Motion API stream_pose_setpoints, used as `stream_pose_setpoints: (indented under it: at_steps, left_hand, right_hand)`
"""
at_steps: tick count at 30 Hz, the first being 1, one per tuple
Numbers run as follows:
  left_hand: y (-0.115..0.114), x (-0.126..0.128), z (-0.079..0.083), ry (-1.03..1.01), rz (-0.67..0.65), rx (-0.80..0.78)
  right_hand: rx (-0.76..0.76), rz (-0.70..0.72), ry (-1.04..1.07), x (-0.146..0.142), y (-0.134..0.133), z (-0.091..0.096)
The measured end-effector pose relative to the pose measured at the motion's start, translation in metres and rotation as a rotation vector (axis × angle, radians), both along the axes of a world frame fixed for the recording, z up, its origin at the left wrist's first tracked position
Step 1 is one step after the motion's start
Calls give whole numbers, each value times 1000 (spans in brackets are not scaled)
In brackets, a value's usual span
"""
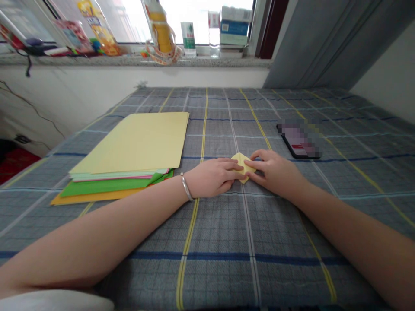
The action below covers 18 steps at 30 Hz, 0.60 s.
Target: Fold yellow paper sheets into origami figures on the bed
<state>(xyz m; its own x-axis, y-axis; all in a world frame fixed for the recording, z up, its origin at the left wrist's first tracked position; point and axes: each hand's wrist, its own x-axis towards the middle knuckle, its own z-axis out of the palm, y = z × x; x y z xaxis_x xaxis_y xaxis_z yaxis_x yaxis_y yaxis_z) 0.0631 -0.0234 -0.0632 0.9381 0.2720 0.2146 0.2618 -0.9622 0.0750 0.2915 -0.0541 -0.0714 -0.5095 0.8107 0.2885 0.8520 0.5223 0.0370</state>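
White soft edge [55, 300] nearest camera, bottom left; can't tell what it is. Below everything: grey plaid bed sheet [227, 276], yellow and blue stripes. Far side: granite windowsill [136, 61] lined with containers. Clear-wrapped snack bag [99, 28] at left, yellow-orange contents showing through. White bottle with green label [188, 39] upright at centre, closed, contents hidden. Clear bottle [214, 34] just right of it, contents hard to tell against the glare. Stacked cartons [235, 26] beside that, closed.

On the sheet, left of the hands: stack of coloured paper [129, 142], pale yellow on top, pink, green and orange edges showing below. Those sheets lie flat, no folds visible.

Progress: one pale yellow sheet is already folded down to a small diamond, the folded yellow paper [241, 166], sitting on the sheet between both hands. Exact layer count can't be told; fingers cover part of it.

Left hand [210, 177] lies flat-ish, fingers closed together, tips pressing the paper's left side. Right hand [275, 170] curled, fingertips on its right side. Both grip it between them.

Phone [300, 140] lies beyond the right hand, screen pixelated. Silver bangle [186, 186] on left wrist.
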Motion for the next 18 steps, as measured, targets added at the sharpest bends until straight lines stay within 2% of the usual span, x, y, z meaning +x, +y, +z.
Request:
stream_pose_setpoints:
  at_steps: [9,14,18]
  left_hand:
    - [-3,5,-8,-35,125,-27]
    - [0,7,-9,-74,98,-20]
    - [4,7,-10,-47,136,-12]
  right_hand:
    - [-29,46,32,-4,-2,3]
    - [-62,49,79,-5,6,-1]
    - [-62,54,75,-10,13,-3]
